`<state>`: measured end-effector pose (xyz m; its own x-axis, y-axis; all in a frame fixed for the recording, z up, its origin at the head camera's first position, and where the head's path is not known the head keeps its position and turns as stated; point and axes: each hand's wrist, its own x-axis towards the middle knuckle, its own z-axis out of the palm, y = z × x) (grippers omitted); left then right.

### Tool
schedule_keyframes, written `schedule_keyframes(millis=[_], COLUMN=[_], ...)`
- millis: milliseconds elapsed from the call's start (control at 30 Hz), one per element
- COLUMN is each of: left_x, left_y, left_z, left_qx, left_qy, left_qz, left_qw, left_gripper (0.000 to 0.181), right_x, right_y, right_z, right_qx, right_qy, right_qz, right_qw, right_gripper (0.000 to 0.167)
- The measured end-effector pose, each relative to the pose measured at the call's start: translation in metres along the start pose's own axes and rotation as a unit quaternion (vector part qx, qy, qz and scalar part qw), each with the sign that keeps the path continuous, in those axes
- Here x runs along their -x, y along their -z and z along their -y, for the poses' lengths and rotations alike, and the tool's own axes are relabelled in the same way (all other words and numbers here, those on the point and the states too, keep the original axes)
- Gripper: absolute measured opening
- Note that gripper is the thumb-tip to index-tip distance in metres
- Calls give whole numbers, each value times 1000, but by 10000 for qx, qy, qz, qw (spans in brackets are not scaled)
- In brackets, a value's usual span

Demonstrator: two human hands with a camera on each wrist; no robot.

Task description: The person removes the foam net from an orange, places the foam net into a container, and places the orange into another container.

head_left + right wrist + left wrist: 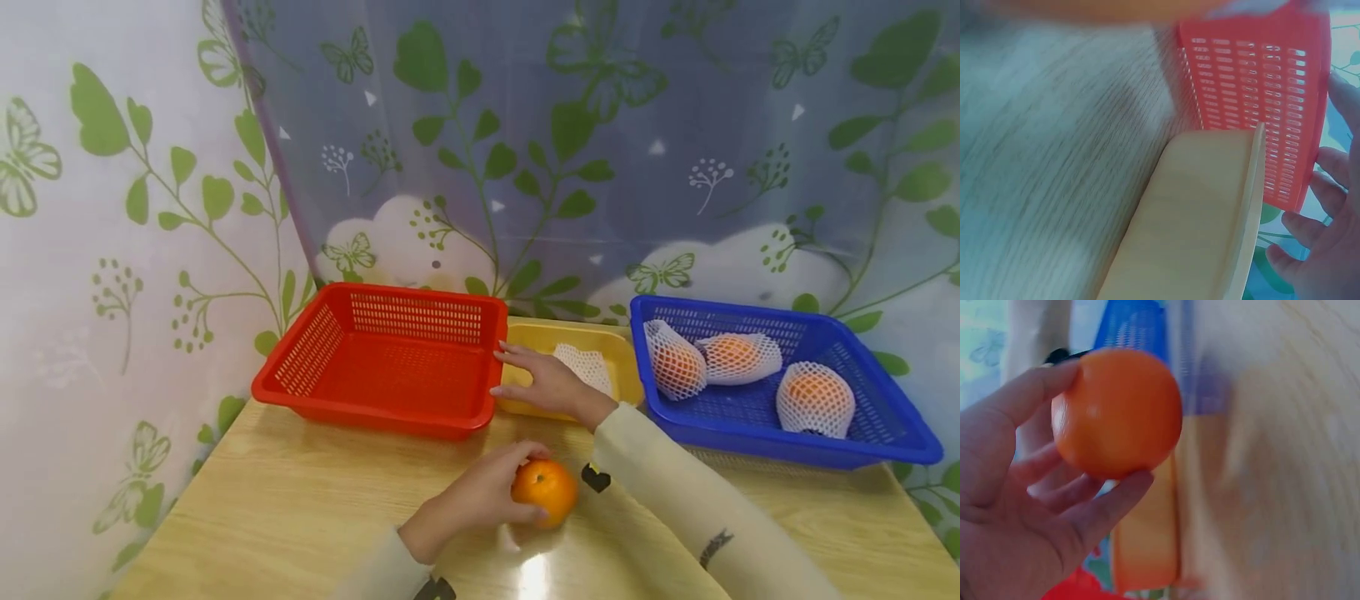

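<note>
The left hand grips a bare orange above the front of the table; in the left wrist view the thumb and fingers of that hand curl round the orange. Over the yellow tray reaches the right hand, its fingers extended to the right rim of the red basket. A white foam net lies in the tray, partly behind that hand. In the right wrist view the right hand's fingers are beside the red basket's rim and hold nothing.
At the right a blue basket holds several oranges in white foam nets, one of them near its middle. The yellow tray stands between the two baskets. A patterned curtain hangs behind the table.
</note>
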<state>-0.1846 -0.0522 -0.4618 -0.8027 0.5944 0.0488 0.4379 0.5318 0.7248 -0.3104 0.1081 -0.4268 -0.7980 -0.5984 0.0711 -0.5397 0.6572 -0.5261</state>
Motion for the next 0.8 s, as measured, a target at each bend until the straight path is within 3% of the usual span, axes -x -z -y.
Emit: schedule_keyframes(millis=[100,267,400,500,600,800], left_x=[10,25,36,44,49,61], left_y=[13,41,69,95,120,159], left_z=[0,-1,-3,-4,-3,8], left_qx=[476,1127,1607,1856,1883,1676], left_qy=[-198,-562,-836,-1004,-1062,-363], left_qz=[329,798,867,727,393,-594], left_qw=[9981,9888,9796,9748,9756,9834], left_gripper=[62,58,55,56,57,58], right_x=[1,2,1,-2,-4,-6], right_y=[0,-1,-3,-5,-6,-8], right_z=[1,3,6,9,11,15], right_qx=[-44,42,226,363,495,368], right_qy=[-46,-94,-119,-187,-349,-611], right_qz=[-27,-75,-163,-246,-344,-382], right_qw=[10000,9999,9995,9989,9976,9967], right_gripper=[73,73,73,74,74,74])
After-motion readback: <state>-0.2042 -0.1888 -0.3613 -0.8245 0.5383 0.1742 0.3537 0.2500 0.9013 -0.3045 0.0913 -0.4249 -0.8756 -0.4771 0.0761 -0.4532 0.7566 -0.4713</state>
